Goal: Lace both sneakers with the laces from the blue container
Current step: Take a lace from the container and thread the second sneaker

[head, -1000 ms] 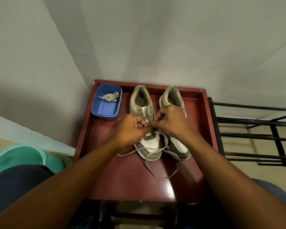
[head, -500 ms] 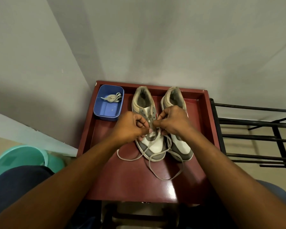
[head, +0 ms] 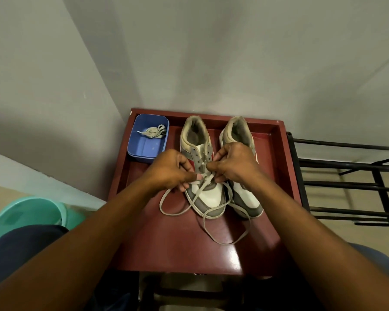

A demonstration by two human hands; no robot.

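Two grey-and-white sneakers stand side by side on a dark red table (head: 211,254), toes toward me. My left hand (head: 170,170) and my right hand (head: 233,163) meet over the lower eyelets of the left sneaker (head: 206,194), and each pinches a strand of a beige lace (head: 225,240). The lace's loose ends trail in loops over the toe and onto the table. My right hand partly covers the right sneaker (head: 245,198), which shows no lace. A blue container (head: 144,148) at the back left holds a second bundled lace (head: 154,132).
The table has a raised rim and sits in a corner between two grey walls. A black metal rack (head: 346,182) stands right beside it. A teal plastic tub (head: 25,216) sits on the floor at the left, near my knee.
The hands stay on the left sneaker's eyelets. The lace loop on the left has grown wider across the table. The view has tilted slightly.
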